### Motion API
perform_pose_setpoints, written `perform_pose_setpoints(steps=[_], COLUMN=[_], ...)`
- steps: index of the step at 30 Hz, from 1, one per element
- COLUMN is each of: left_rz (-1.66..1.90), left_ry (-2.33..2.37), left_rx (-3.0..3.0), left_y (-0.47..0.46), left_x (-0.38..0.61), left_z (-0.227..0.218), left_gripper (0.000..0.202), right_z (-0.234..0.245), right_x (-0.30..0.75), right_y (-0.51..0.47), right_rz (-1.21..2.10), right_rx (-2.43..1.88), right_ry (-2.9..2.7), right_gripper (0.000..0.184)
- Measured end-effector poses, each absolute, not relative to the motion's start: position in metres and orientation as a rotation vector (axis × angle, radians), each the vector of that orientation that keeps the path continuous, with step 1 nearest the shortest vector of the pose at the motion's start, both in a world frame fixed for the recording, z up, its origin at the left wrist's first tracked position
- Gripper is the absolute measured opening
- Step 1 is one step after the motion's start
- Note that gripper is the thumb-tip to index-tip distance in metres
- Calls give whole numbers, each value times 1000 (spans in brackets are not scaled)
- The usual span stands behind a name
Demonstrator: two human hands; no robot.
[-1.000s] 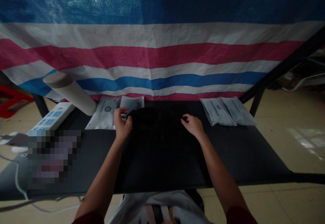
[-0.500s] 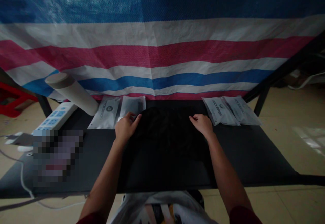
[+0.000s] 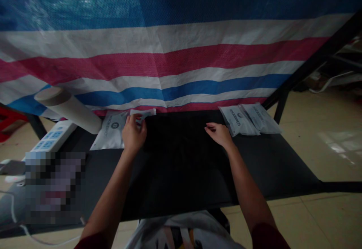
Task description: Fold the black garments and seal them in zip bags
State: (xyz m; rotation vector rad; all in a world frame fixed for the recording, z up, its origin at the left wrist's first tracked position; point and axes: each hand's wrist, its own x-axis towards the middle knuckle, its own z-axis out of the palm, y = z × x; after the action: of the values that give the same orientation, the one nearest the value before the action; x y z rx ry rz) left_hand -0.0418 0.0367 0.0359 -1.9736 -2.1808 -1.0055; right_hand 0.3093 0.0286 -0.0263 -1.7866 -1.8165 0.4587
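A dark black cloth [image 3: 181,143] lies spread over the black tabletop between my hands. Its folds and edges blend into the surface. My left hand [image 3: 134,133] is at the cloth's left edge, in front of a frosted pouch [image 3: 143,112]. Its fingers are loosely bent, with a gap between thumb and index finger. At the right edge of the cloth, my right hand [image 3: 220,133] has thumb and fingers brought together on the fabric. The exact grip is hard to see in the dim light.
Left of my hands are a printed pouch [image 3: 111,130], a pale bottle [image 3: 70,109], a power strip [image 3: 53,138] and a pixelated item [image 3: 56,187]. Two more printed pouches [image 3: 237,120] [image 3: 261,118] lie at the right. A striped sheet [image 3: 158,64] hangs behind the table.
The view has shifted slightly. My left hand has moved a little left and away from me, its thumb now apart from the index finger. Black cloth covers more of the pouch behind it.
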Motion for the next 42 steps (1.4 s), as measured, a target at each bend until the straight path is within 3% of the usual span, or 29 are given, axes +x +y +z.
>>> perform_pose_setpoints(steps=[5,14,17,21,23,28,42], left_rz=[-1130,-571,-498,-355,-345,-408,-464], left_ry=[-1991,-1753,-1731,-1742,-1706,-1651,-1711], left_rx=[-2105,-2788,-2850,-2835,-2832,-2841,-2867], left_y=[31,12,11,13,14,17,20], left_x=[-27,26,39,42,38,31,20], left_z=[37,6,-6,-26,-36,-46,-41], left_gripper=[31,30,45,87,97,102,107], right_z=[-29,-28,-31,-40,-44,-47,-46], right_x=[308,297,295,294,294,294,288], right_y=[32,27,28,30,30,29,30], right_rz=[354,329,311,335,342,318,294], right_rx=[-1579,-1632,-1655,-1589,-1551,-1547,-1518], right_ry=[-1740,-1948,-1983,-2021,-2038,-2076,-2104], right_gripper=[26,19,20,28,36,46,32])
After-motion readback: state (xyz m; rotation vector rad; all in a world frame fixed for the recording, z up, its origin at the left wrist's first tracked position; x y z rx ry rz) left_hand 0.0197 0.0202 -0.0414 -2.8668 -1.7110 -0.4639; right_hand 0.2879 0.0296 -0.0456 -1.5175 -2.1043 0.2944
